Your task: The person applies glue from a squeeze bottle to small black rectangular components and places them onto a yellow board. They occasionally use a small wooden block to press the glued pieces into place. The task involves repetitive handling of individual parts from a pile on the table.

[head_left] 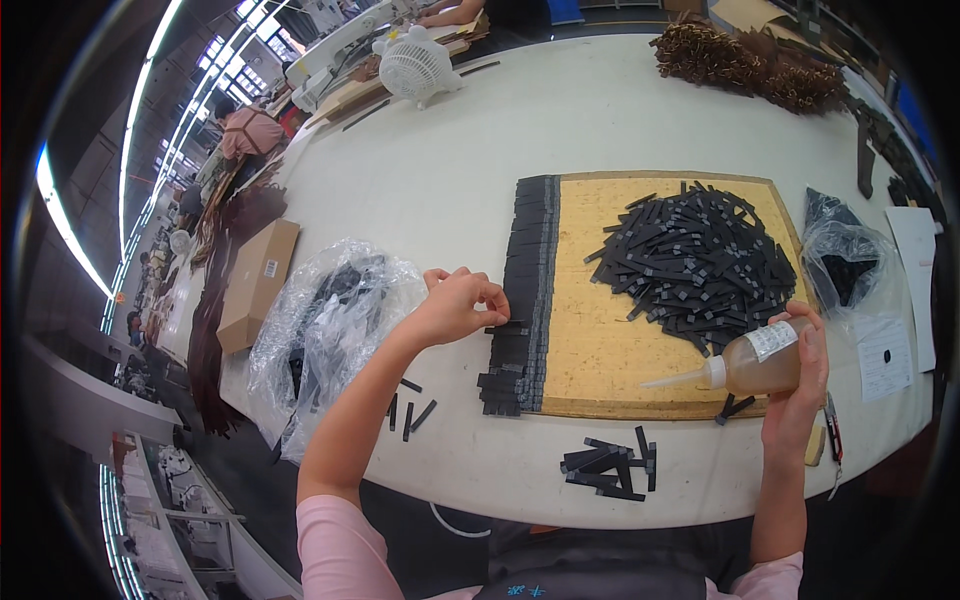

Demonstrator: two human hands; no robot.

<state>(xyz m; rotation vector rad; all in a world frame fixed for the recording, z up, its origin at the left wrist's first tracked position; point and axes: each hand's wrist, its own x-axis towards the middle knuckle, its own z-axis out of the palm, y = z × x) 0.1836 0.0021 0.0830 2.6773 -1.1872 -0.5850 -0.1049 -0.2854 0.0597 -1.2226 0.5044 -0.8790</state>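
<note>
My left hand [462, 305] pinches the end of a short black strip [510, 327] at the left edge of a yellowish board [600, 385]. Along that edge lies a close row of black strips [533, 230], their grey ends on the board and their black ends past it. In my right hand [808, 370] is a squeeze bottle [765, 360] of amber liquid, tilted so that its long thin nozzle points left, over the board's near part. A large heap of loose black strips [700, 260] covers the board's right half.
Loose strips [610, 468] lie before the board, more [422, 415] to its left. Plastic bags [335, 330] [850, 260] flank it. A cardboard box [258, 285], paper sheet [885, 360], cutter [833, 430], white fan [415, 68] and brown bundles [740, 68] surround the work. Other people sit farther off.
</note>
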